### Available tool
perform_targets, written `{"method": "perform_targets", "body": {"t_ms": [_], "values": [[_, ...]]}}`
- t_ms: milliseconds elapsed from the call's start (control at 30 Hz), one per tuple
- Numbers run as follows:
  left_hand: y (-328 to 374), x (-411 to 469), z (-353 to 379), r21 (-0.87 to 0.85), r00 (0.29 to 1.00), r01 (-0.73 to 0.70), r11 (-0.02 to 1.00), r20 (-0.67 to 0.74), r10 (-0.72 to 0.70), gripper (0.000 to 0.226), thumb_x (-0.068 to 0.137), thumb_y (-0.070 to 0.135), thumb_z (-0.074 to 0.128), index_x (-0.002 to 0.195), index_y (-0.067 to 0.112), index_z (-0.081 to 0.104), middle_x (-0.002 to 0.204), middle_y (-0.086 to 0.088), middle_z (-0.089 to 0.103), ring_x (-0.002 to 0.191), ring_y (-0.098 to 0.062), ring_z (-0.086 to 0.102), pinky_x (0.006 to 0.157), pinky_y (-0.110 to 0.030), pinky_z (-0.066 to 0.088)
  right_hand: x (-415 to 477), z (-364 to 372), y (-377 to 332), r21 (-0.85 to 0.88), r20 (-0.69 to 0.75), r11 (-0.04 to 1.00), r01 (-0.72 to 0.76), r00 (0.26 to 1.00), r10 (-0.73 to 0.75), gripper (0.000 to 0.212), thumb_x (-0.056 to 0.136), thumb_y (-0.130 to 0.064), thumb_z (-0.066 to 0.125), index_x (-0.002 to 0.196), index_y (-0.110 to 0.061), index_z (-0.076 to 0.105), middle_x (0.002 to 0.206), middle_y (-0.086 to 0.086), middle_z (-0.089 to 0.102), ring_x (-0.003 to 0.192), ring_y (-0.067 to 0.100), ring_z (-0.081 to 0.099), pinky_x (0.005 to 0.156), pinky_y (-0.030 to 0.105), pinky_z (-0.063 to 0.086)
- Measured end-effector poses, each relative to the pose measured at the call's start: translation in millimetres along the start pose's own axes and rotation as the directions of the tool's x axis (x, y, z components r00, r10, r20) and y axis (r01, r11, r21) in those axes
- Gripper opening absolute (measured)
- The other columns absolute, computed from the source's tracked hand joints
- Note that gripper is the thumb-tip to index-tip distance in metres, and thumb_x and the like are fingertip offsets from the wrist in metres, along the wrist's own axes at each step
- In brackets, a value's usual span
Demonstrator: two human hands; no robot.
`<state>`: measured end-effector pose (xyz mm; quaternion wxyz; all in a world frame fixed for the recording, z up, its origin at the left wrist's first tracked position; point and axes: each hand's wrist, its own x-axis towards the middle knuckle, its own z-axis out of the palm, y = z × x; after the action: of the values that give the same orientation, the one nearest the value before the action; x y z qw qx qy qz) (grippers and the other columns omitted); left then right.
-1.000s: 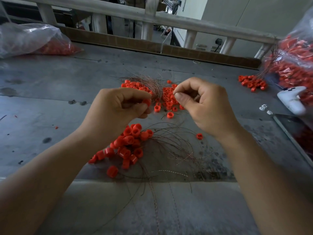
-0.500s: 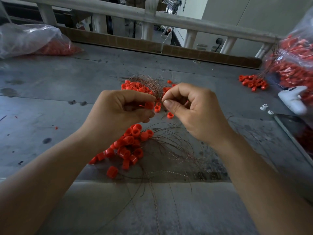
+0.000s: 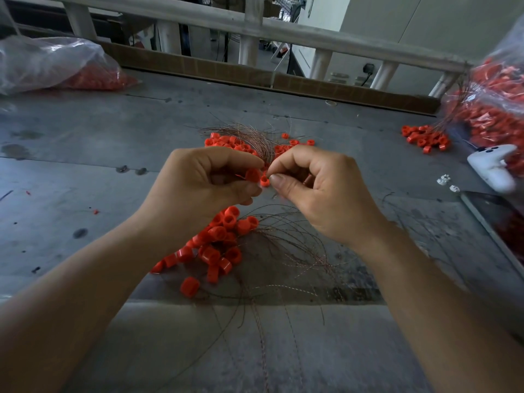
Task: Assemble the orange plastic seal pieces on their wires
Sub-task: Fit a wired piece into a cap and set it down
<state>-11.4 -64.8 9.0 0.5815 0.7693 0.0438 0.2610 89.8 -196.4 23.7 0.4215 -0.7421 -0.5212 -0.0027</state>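
Looking down through the head camera, I have both hands raised close together over the middle of the grey table point(image 3: 85, 154). The left hand point(image 3: 204, 188) is curled, its thumb and forefinger pinching a single orange seal piece point(image 3: 252, 175), a small cap held on its side, with a thin strand poking out of it toward the palm. The right hand point(image 3: 317, 194) sits just beside it, fingers curled in and thumb pressed against the forefinger on a fine wire point(image 3: 274, 195) right at the cap's mouth; I cannot tell whether the wire's tip is inside the cap. Below the hands, toward the near edge, lies a near heap of seal pieces point(image 3: 218, 245) with loose coppery wires point(image 3: 286, 251) fanning out to the right and trailing off the near edge. Past the hands, a far heap of seal pieces point(image 3: 226, 141) lies under a wire bundle point(image 3: 255, 131). Toward the far right corner a small cluster of seals point(image 3: 422, 137) rests beside a clear bag of orange parts point(image 3: 493, 103); another plastic bag point(image 3: 51, 63) sits at the far left corner. A white handheld device point(image 3: 493, 168) lies at the right edge, with small white bits point(image 3: 445, 181) near it.
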Motion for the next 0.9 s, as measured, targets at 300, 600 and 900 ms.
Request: {"method": "perform_targets", "body": {"t_ms": [300, 600, 900], "values": [[-0.6, -1.2, -0.1, -0.061, 1.0, 0.011, 0.998, 0.007, -0.011, 0.025, 0.061, 0.015, 0.064, 0.086, 0.017, 0.065, 0.083, -0.003, 0.07, 0.068, -0.011, 0.069, 0.06, -0.014, 0.052, -1.1, 1.4, 0.0, 0.006, 0.007, 1.0, 0.016, 1.0, -0.016, 0.008, 0.083, -0.005, 0.064, 0.081, -0.013, 0.065, 0.065, -0.019, 0.053, 0.061, -0.009, 0.054, 0.056, 0.005, 0.039], [0.0, -1.8, -0.7, -0.081, 0.998, 0.057, 0.995, 0.035, -0.054, 0.023, 0.062, 0.02, 0.061, 0.084, 0.026, 0.066, 0.081, 0.003, 0.072, 0.066, -0.008, 0.069, 0.059, -0.014, 0.052, 0.9, -3.3, 0.1, 0.052, -0.058, 0.998, 0.026, 0.998, -0.023, 0.028, 0.084, -0.004, 0.062, 0.073, -0.029, 0.056, 0.063, -0.016, 0.055, 0.059, -0.006, 0.054, 0.056, 0.006, 0.039], [-1.5, 0.4, -3.7, -0.242, 0.992, 0.124, 0.962, 0.069, -0.11, 0.029, 0.065, 0.012, 0.06, 0.093, 0.013, 0.064, 0.076, -0.004, 0.071, 0.07, -0.012, 0.069, 0.063, -0.017, 0.053, 0.2, 6.0, -5.0, 0.212, -0.004, 0.975, 0.069, 0.998, -0.07, 0.016, 0.081, -0.012, 0.059, 0.079, -0.028, 0.058, 0.073, -0.014, 0.059, 0.068, -0.001, 0.057, 0.064, 0.016, 0.046]]}}
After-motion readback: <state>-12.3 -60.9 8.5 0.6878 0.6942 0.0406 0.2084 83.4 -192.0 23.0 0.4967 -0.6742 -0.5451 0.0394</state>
